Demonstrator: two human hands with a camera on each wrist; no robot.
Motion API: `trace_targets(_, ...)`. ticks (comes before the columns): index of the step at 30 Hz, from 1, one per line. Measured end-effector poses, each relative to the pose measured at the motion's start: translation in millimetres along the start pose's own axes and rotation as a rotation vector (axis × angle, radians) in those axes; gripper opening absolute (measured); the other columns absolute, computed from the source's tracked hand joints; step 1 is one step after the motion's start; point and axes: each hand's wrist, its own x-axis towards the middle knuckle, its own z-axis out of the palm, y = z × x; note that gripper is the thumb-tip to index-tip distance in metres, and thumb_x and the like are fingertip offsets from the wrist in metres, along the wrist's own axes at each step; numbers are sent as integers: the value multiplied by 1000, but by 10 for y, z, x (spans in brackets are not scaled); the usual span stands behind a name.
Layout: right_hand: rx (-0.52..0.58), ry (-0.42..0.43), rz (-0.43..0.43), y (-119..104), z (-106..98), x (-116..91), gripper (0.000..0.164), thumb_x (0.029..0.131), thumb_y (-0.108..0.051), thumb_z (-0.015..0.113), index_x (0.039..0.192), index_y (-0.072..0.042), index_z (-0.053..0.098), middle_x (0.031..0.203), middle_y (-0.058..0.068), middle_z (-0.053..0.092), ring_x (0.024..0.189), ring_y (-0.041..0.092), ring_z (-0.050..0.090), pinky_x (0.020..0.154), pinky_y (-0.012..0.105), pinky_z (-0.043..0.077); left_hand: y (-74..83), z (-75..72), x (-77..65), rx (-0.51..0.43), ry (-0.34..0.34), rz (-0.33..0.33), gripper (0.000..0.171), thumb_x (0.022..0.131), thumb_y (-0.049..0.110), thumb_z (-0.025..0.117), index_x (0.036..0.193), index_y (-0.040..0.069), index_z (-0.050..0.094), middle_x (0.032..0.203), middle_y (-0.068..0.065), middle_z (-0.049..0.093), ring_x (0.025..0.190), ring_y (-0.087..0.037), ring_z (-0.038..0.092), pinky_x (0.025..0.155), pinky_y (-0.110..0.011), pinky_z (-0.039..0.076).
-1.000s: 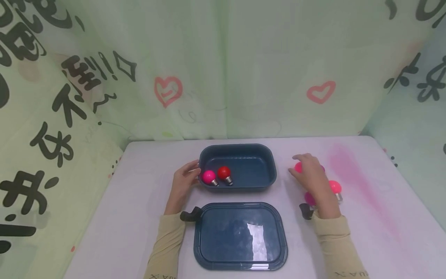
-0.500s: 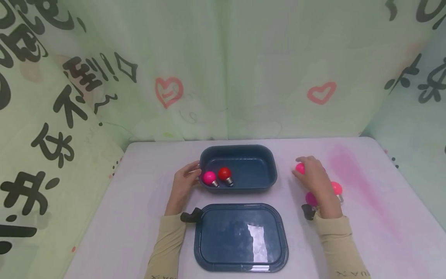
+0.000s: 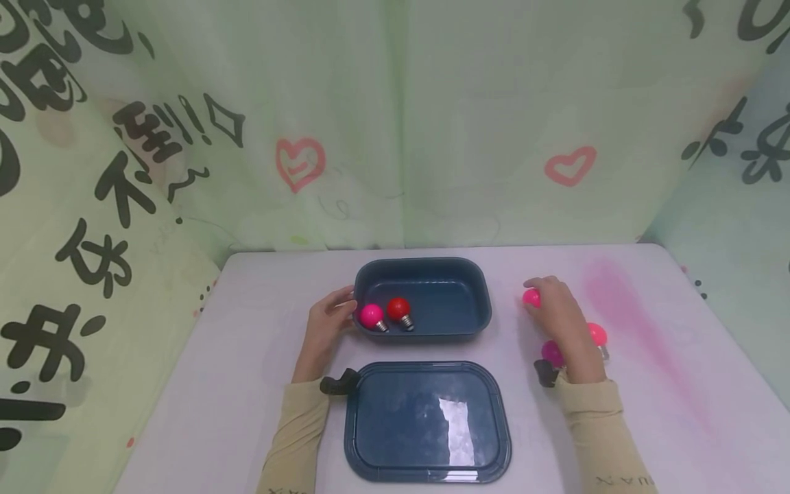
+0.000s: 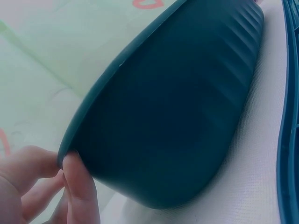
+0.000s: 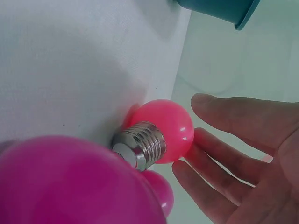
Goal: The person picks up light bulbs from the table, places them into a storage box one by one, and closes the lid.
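Observation:
My left hand [image 3: 329,327] holds the left end of a dark blue plastic container [image 3: 432,336]; in the left wrist view its fingertips pinch the container's rim [image 4: 88,100]. Inside, at the left, lie a pink light bulb [image 3: 372,316] and a red light bulb [image 3: 398,309]. My right hand [image 3: 555,312] is at another pink light bulb [image 3: 531,298] on the table. In the right wrist view, the fingers lie against that bulb's glass [image 5: 170,123], while the thumb stands slightly off it. The bulb's metal base points away from the palm.
A magenta bulb [image 3: 552,353] and a coral-pink bulb [image 3: 597,334] lie by the right wrist. Behind the pink bulb, a further magenta bulb [image 5: 161,191] shows partly. The blue lid [image 3: 426,422] lies flat in front of the container. A pale green curtain [image 3: 469,137] stands behind the table.
My right hand has drawn its thumb and fingers closer round the pink bulb and shifted slightly right. The left hand and the container stay in place.

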Motion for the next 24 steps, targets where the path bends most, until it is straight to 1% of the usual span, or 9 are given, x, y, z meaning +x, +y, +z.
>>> trace_targets(8,-2,-7,3,26,9,7,44,89,0,66,130,10,53,128,35,51,124,52,45,104,62,40,-3,-5,2,-23,-13,-1,40,94,16,67,133,7,62,131,-17,61,107,-25,64,75,-23,55)
trace_targets(13,30,-60,38,25,9,8,46,88,2,67,131,9,52,130,34,50,124,52,44,104,63,40,0,-9,-5,-18,-18,1,40,95,17,67,133,8,62,131,-17,61,109,-28,64,76,-23,55)
trace_targets(16,31,-82,51,19,13,11,48,87,3,67,132,9,52,133,34,49,127,53,43,104,63,38,1,-10,-6,-10,-17,3,39,95,17,67,133,8,62,131,-17,61,109,-27,64,76,-23,55)
trace_targets(19,17,-83,48,12,16,18,48,87,3,67,132,9,52,134,34,49,128,53,42,105,63,38,6,-11,-9,1,-14,2,40,94,17,67,133,9,62,130,-16,62,107,-24,65,76,-23,55)
trace_targets(24,0,-92,52,-3,-1,39,48,87,2,68,132,10,52,133,36,49,126,53,44,103,63,39,5,-16,2,2,-12,-5,40,94,18,67,133,9,62,130,-16,62,106,-22,65,76,-23,55)
